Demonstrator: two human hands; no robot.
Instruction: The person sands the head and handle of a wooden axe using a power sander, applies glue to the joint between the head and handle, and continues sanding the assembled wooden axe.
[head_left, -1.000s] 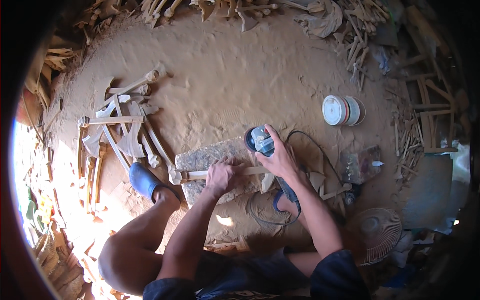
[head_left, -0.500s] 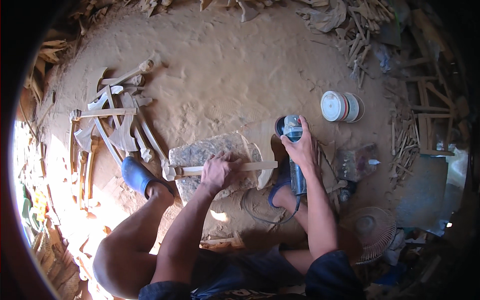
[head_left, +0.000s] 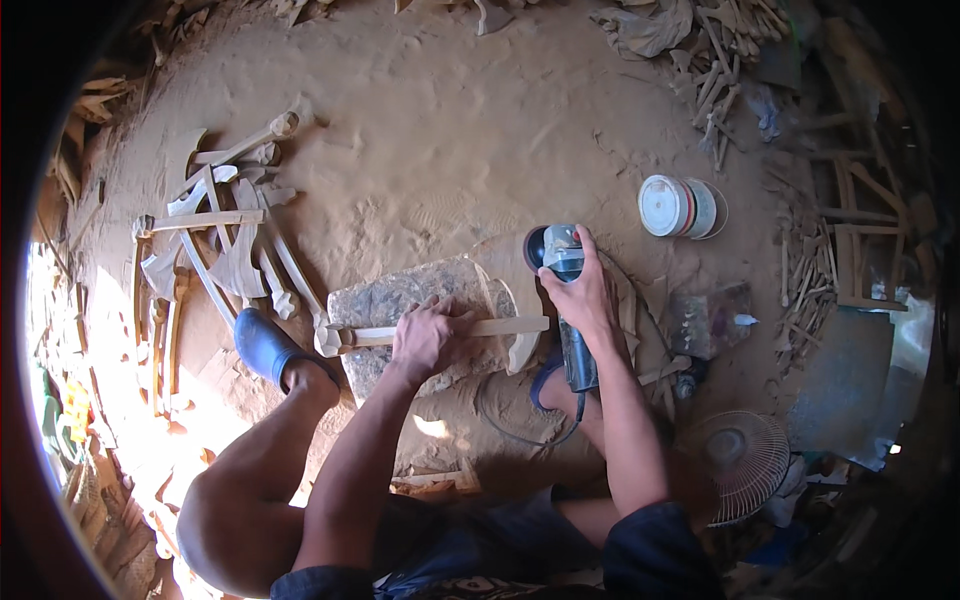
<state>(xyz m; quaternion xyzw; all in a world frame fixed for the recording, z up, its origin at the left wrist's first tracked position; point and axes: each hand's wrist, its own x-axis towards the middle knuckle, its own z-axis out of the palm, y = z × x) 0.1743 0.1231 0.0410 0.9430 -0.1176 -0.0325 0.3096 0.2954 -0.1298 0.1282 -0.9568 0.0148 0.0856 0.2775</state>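
Note:
My left hand (head_left: 432, 338) is closed over a pale wooden bar (head_left: 510, 327) with a carved knob at its left end. The bar lies across a worn grey-brown block (head_left: 372, 303), and its plain right end sticks out past the block. In my right hand (head_left: 590, 302) I grip an angle grinder (head_left: 580, 362) by its head and upper body. Its dark disc sits at the upper left of the tool, beyond the bar's right end and apart from it. A cord runs from the grinder's lower end. A curved wooden piece (head_left: 523, 350) lies at the block's right edge, under the bar.
Several carved wooden pieces (head_left: 238, 270) are heaped at the left, near my blue clog (head_left: 265, 348). A white bucket (head_left: 664, 207) lies on its side to the right. Nearer stand a dusty box (head_left: 708, 320) and a round fan (head_left: 742, 465). Wood scraps line the edges.
The grinder in my right hand has moved a little left, closer to the bar's end. My left hand keeps its hold on the wooden bar. The whole view has shifted slightly.

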